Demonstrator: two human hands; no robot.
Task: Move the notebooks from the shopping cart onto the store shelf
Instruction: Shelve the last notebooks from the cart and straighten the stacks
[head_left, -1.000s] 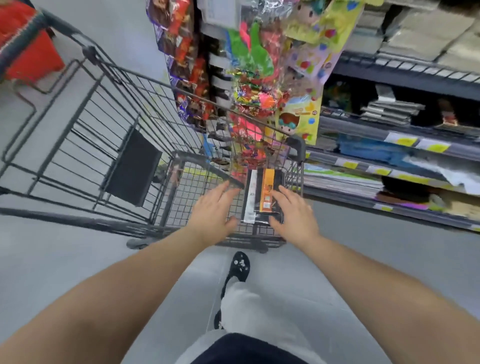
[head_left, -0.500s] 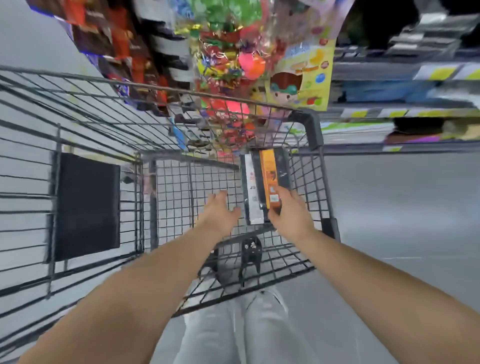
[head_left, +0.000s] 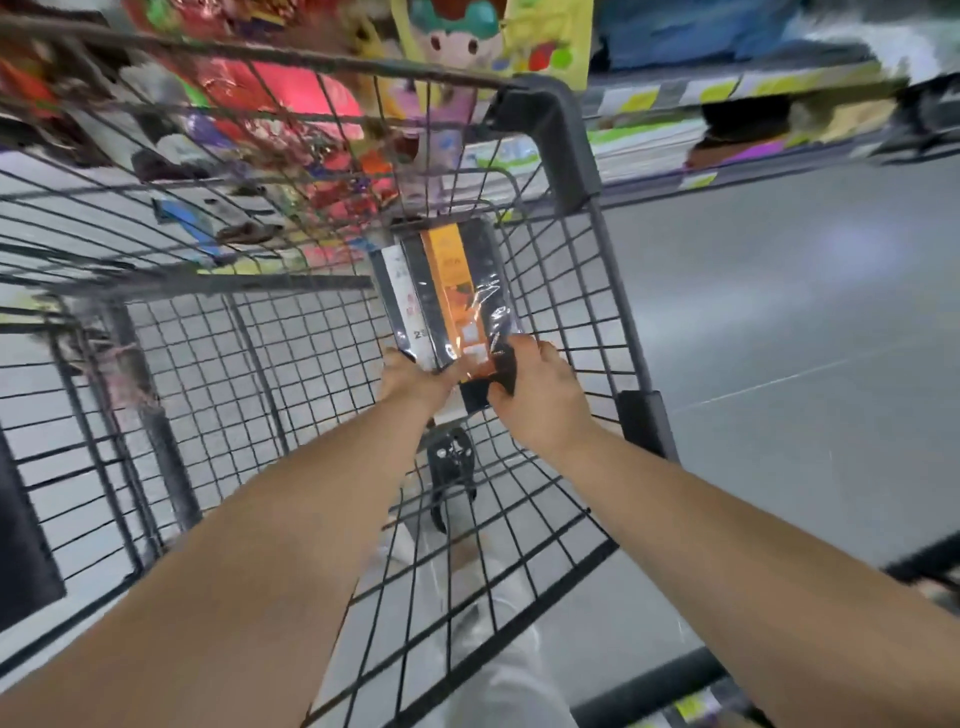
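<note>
Closing in from either side, left hand (head_left: 413, 378) and right hand (head_left: 537, 397) now grip the near end of the notebooks (head_left: 447, 291) lying in the shopping cart (head_left: 563, 145), seemingly ready to lift toward the store shelf (head_left: 727, 91).

Bright, even light; motion-blurred, warped edges.

**Shop aisle, self-service type.** A wire cart (head_left: 556, 150) with a dark plastic rim stands on a smooth grey floor (head_left: 779, 322). Beside it runs a tiered metal shelf (head_left: 779, 174). The shelf's front edges carry yellow and white labels (head_left: 714, 92), and flat stacked paper goods (head_left: 644, 148) lie on one tier. Brightly coloured packaged toys (head_left: 291, 98) hang close together beyond the cart's far wall.
</note>
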